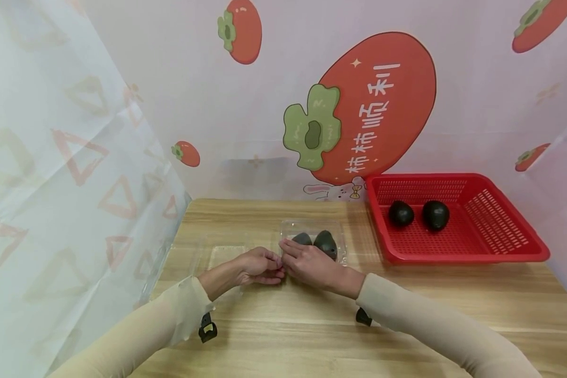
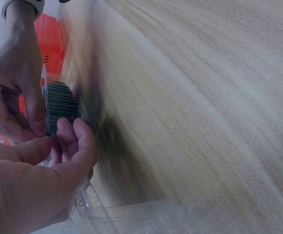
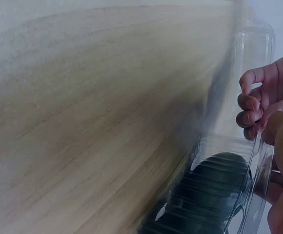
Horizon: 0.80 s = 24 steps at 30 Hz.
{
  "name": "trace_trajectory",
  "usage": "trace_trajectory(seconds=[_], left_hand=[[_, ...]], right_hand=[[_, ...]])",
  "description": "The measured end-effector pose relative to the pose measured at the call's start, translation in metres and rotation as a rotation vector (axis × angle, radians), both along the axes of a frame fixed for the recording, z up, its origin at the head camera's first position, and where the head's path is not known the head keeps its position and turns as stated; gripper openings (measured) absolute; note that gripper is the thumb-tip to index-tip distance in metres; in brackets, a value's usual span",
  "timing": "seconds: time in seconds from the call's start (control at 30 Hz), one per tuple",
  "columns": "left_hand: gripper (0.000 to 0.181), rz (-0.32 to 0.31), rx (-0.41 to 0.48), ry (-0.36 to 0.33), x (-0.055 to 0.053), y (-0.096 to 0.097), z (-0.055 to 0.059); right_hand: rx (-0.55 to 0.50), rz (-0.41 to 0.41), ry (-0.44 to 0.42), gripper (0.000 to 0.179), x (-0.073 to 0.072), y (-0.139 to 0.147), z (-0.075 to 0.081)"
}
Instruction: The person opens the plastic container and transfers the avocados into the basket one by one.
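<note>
Two dark avocados point(image 1: 326, 243) sit side by side in a clear plastic box point(image 1: 290, 226) with ribbed walls, on the wooden table. My left hand point(image 1: 263, 266) is at the box's left corner, thumb and fingertips pinching its edge. Right beside it, my right hand point(image 1: 314, 266) reaches over the box's near side and pinches the rim close to the left fingertips. In the right wrist view, one avocado point(image 3: 214, 180) shows through the plastic below the two hands. Part of the near wall lies hidden behind my right hand.
Left of the box lies another clear plastic piece point(image 1: 227, 249), flat on the table point(image 1: 283, 341). A red perforated basket point(image 1: 491, 251) stands at the right with two avocados point(image 1: 436, 215) inside. A printed backdrop point(image 1: 264, 115) rises behind the table.
</note>
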<state>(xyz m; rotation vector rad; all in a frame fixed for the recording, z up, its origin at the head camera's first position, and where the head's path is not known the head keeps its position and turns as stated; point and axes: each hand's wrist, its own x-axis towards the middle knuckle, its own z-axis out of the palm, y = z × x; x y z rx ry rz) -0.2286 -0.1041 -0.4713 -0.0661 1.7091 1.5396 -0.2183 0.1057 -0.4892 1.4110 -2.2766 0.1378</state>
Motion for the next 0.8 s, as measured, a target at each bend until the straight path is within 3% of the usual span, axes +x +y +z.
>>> trace_trajectory(seconds=[0.3, 0.8], left_hand=[[0.016, 0.003, 0.019, 0.047, -0.0020, 0.0016, 0.0022], [0.016, 0.010, 0.008, 0.043, -0.0019, 0.0003, -0.0023]], right_hand=[[-0.052, -0.012, -0.064, 0.009, 0.0006, -0.0009, 0.0015], [-0.090, -0.033, -0.163, 0.006, 0.0021, -0.0028, 0.0028]])
